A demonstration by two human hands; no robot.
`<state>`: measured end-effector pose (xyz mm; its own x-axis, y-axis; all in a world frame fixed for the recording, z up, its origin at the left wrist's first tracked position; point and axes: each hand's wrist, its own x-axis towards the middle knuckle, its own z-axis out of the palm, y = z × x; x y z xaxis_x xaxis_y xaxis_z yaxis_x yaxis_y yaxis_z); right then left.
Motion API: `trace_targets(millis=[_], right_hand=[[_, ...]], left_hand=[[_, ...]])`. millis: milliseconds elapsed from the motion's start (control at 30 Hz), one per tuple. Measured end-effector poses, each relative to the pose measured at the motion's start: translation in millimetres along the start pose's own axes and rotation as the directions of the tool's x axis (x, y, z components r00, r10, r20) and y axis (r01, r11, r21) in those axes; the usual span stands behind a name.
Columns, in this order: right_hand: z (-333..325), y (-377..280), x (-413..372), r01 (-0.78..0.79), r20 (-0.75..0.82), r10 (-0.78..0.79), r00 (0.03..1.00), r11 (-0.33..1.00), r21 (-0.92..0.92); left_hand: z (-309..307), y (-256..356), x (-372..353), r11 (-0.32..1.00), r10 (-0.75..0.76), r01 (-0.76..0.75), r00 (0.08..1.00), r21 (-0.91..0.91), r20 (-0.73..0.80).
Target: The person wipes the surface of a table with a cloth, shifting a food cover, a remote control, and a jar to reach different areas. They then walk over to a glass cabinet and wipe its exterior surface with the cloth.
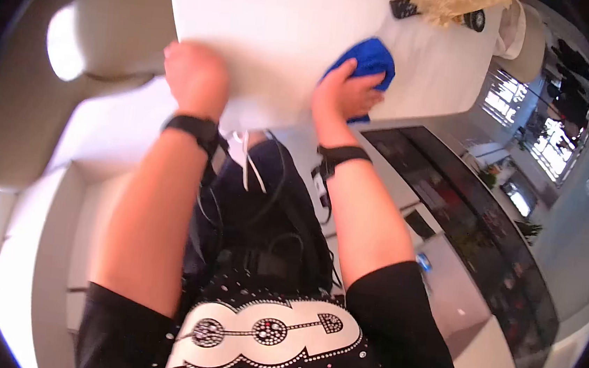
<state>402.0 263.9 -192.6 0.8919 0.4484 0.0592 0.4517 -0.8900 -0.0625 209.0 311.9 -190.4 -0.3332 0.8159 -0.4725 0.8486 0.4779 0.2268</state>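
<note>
A blue cloth (372, 56) is bunched under and around my right hand (348, 94), which presses it to the white table (287, 22) near its front edge. The fingers curl over the cloth and part of it sticks out on both sides. My left hand (197, 74) rests at the table's near left corner. It is smeared by motion, so its fingers do not show clearly. Both wrists wear black straps.
At the table's far right are a black remote-like object (404, 8), a tan shaggy item (450, 1) and a dark round object (475, 20). Beige padded seats (123, 22) curve along the left. A dark glass-fronted cabinet (473, 228) stands at the right.
</note>
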Motion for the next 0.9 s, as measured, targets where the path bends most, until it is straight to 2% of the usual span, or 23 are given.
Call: trace_targets(millis=[33, 100, 133, 167, 200, 233, 267, 300, 333, 367, 400, 433, 467, 500, 567, 600, 633, 767, 867, 900], right_hand=[[2, 2, 2, 0.005, -0.002, -0.005, 1.0, 1.0, -0.012], [-6, 0, 5, -0.02, 0.042, 0.018, 0.999, 0.999, 0.041], [-12, -3, 8, -0.038, 0.076, 0.033, 0.997, 0.997, 0.073], [-16, -2, 9, -0.053, 0.119, 0.041, 0.992, 0.993, 0.106], [-14, -1, 9, -0.028, 0.071, 0.023, 0.997, 0.997, 0.074], [-11, 4, 12, 0.012, 0.043, -0.015, 0.999, 0.998, 0.063], [-9, 1, 17, -0.004, 0.02, 0.003, 1.0, 0.999, 0.044], [-1, 10, 24, 0.042, 0.014, -0.043, 0.999, 0.997, 0.072], [-1, 12, 26, 0.046, 0.0, -0.046, 0.999, 0.997, 0.067], [-13, 2, 26, 0.001, 0.024, -0.002, 1.0, 0.999, 0.036], [-5, 15, 33, 0.028, 0.035, -0.03, 0.999, 0.999, 0.046], [-2, 21, 35, 0.028, -0.012, -0.027, 1.0, 0.998, 0.058], [5, 30, 38, 0.044, -0.05, -0.043, 0.998, 0.999, 0.013], [10, 35, 42, 0.032, -0.051, -0.034, 0.998, 0.999, -0.03], [21, 49, 56, 0.047, -0.082, -0.055, 0.995, 0.994, -0.101], [18, 47, 63, 0.031, -0.082, -0.041, 0.996, 0.992, -0.119], [17, 46, 67, 0.012, -0.075, -0.023, 0.997, 0.989, -0.145], [28, 64, 107, 0.064, -0.207, -0.103, 0.973, 0.981, -0.184], [15, 79, 141, 0.117, -0.039, -0.12, 0.992, 0.991, -0.068], [34, 94, 161, 0.159, -0.057, -0.161, 0.985, 0.986, -0.041]], left_hand=[[13, -8, 3, 0.967, 0.133, -0.138, 0.99, 0.212, 0.04], [28, -15, 3, 0.998, -0.048, 0.05, 0.997, 0.028, -0.069], [0, 1, -6, 0.991, -0.115, 0.11, 0.991, -0.082, -0.062], [7, -2, -6, 0.996, -0.09, 0.09, 0.99, -0.009, -0.105], [21, -8, -2, 0.984, -0.163, 0.155, 0.982, -0.083, -0.096], [-9, 11, -6, 0.921, -0.314, 0.296, 0.949, -0.252, -0.031], [15, -8, -3, 0.977, -0.123, 0.112, 0.991, -0.181, -0.051], [-1, 6, -8, 0.938, -0.215, 0.19, 0.975, -0.289, -0.056], [1, 2, -7, 0.999, -0.053, 0.053, 0.998, -0.01, 0.019], [4, -2, -6, 0.948, 0.117, -0.14, 0.988, 0.287, 0.097], [7, -7, -6, 0.803, 0.277, -0.324, 0.946, 0.501, 0.168], [47, -25, -6, 0.942, 0.231, -0.174, 0.957, 0.288, -0.177], [-2, -3, -14, 0.988, 0.04, -0.053, 0.995, -0.143, -0.09], [5, -4, -14, 0.967, -0.036, 0.004, 0.992, -0.254, -0.12], [21, -7, -11, 0.999, 0.036, -0.038, 0.995, -0.014, -0.092], [-16, 12, -16, 0.929, -0.223, 0.21, 0.975, -0.305, -0.009], [-42, 30, -11, 0.671, -0.566, 0.573, 0.806, -0.47, 0.174], [-34, 30, -7, 0.646, -0.615, 0.611, 0.772, -0.458, 0.161], [-23, 27, -5, 0.675, -0.617, 0.594, 0.78, -0.437, 0.106], [-19, 25, -7, 0.706, -0.599, 0.567, 0.798, -0.424, 0.071]])
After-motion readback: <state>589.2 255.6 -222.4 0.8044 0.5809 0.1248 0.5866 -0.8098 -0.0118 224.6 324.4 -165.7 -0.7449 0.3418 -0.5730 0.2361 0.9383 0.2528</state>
